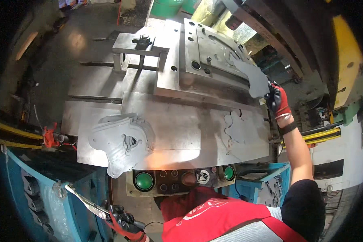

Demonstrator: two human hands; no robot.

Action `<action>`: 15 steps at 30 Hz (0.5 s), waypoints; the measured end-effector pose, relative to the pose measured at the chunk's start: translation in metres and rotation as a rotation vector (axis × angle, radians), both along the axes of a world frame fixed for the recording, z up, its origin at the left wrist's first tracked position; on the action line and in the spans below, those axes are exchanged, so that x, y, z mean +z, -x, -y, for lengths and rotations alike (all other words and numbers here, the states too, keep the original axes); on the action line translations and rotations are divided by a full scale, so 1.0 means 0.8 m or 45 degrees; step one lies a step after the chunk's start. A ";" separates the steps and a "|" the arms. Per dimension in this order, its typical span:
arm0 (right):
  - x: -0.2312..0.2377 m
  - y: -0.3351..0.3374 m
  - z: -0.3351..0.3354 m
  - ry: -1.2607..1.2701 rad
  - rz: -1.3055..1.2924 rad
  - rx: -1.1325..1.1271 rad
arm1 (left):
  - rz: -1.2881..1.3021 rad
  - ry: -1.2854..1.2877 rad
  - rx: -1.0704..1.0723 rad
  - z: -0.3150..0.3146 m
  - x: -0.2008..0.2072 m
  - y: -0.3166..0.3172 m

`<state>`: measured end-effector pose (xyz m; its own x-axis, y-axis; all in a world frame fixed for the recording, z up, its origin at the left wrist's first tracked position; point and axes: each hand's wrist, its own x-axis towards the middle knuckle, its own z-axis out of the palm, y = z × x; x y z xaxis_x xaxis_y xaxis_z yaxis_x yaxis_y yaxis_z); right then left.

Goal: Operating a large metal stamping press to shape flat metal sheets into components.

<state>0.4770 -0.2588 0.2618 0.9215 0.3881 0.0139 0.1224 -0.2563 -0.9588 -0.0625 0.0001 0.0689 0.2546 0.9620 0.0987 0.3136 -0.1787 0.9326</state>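
My right hand (276, 99), in a red and black glove, is stretched out to the far right and grips a flat grey metal blank (254, 79) by its near edge, over the right end of the press die block (213, 48). My left hand (123, 222), also gloved, is low at the bottom left and holds a long shiny metal tool (84, 201) that points up and left. A stack of stamped metal parts (121, 139) lies on the left of the steel table (177, 121). Flat dark blanks (240, 127) lie on the table's right side.
A control panel with two green buttons (144, 180) and several small knobs runs along the table's near edge. A metal bracket (139, 44) stands at the back left. Blue cabinets (48, 197) flank the left; yellow press framing (345, 60) rises at the right.
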 end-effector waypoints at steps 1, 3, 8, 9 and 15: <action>-0.002 -0.005 -0.001 0.215 0.441 0.071 | -0.025 -0.072 -0.046 -0.003 0.004 -0.002; -0.007 -0.022 -0.018 0.458 0.996 0.147 | -0.090 -0.172 -0.097 -0.005 0.016 -0.007; -0.019 -0.083 -0.093 -0.197 0.239 -0.124 | 0.407 0.472 0.075 0.011 0.039 0.000; -0.019 -0.090 -0.104 -0.360 0.009 -0.181 | -0.023 -0.117 -0.037 0.006 0.047 0.006; -0.033 -0.098 -0.152 -0.402 0.186 -0.415 | 0.164 -0.037 -0.044 0.025 0.046 0.024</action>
